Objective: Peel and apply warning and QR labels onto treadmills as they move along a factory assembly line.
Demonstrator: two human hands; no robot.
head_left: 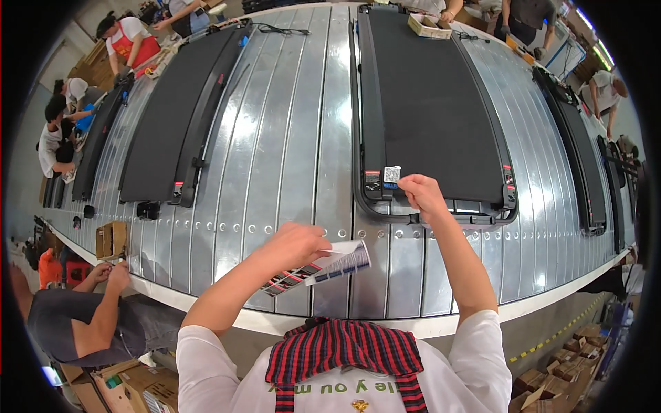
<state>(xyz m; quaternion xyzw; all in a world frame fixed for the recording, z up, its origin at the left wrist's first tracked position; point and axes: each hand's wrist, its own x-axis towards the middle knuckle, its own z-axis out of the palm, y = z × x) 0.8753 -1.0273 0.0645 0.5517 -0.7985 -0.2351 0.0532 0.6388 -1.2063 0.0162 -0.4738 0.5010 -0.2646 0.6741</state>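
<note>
Tabletop: metal-slatted tabletop (289,138) with a pale rim along its near edge; bright reflections on the slats.
Centre unit: black flat centre unit (434,103), belt-like panel in a dark frame, lying right of the tabletop's middle; it runs from the far edge toward the near edge and stops short of the rim. Red-and-white stickers are visible at both its near corners.
Code label: small white code label (392,174) with a square printed pattern, at the near left corner of the centre unit. Whether it is adhered cannot be told.
Right hand: right hand (423,195) above the near end of the centre unit; grip pinched, thumb and forefinger together on the code label's edge.
Left hand: left hand (296,244) over the tabletop near its near edge, left of the centre unit; grip closed on the label sheets.
Label sheets: white label sheets (348,260), curled, with dark printing and red-and-black patches, hanging from the left hand.
Left unit: similar black left unit (172,117), well apart from the centre unit.
Right unit: dark right unit (575,148), toward the tabletop's right end.
Carton: open brown carton (110,240) at the near edge, left end; a co-worker's hands (110,275) just beside it.
</note>
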